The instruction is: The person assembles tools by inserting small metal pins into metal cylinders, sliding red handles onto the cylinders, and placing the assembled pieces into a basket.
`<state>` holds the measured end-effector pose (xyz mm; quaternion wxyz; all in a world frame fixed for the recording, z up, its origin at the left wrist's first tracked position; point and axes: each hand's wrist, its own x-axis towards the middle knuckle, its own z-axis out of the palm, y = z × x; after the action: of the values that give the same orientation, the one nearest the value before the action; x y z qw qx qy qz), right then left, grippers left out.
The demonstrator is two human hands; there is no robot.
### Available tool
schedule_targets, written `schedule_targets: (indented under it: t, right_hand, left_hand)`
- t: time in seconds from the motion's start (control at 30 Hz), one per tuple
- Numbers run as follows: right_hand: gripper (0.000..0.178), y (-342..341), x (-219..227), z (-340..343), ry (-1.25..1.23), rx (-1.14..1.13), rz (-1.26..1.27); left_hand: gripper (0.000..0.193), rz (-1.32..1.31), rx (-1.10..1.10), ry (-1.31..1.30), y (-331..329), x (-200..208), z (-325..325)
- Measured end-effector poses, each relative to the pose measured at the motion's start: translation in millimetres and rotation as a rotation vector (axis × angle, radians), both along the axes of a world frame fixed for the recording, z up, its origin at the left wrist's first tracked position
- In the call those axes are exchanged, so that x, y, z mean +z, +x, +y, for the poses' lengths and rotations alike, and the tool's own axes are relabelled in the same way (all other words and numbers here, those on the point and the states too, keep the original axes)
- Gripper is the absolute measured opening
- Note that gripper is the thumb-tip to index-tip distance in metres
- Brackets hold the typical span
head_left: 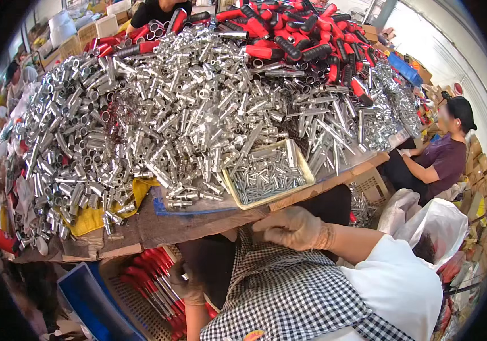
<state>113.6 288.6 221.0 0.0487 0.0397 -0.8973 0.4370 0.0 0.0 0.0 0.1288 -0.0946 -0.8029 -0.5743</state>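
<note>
My right hand (296, 228), in a pale glove, is in front of my checked apron (289, 284), just below the table edge. Its fingers are curled together; whatever they may hold is hidden. Lower and to the left, my left hand (188, 287) is closed beside a plastic crate (119, 279). A small shiny metal end (185, 277) shows at its fingers, too little to name. Several red-handled tools with metal shafts (155, 284) lie in that crate. Nearest my right hand on the table is a cream tray (242, 203) of small metal pins (272, 176).
A big heap of metal tubes and sockets (186, 108) covers the table, with red and black handles (306, 37) behind. A yellow cloth (93, 221) lies near the front edge. A co-worker (445, 148) sits at the right, another person (161, 11) at the back. White bags (434, 224) stand at my right.
</note>
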Motion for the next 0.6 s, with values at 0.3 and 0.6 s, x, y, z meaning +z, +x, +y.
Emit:
schedule_targets:
  t: [0.3,0.6]
  right_hand:
    - [0.035,36.8,17.3,96.0,0.721,-0.676,0.445]
    - [0.051,32.7,-10.3,200.4,1.127,-0.971,-0.080]
  left_hand:
    - [0.019,0.370,-0.309,-0.140,15.8,100.4,69.2]
    - [0.023,0.408,-0.563,-0.274,16.8,161.2,124.1]
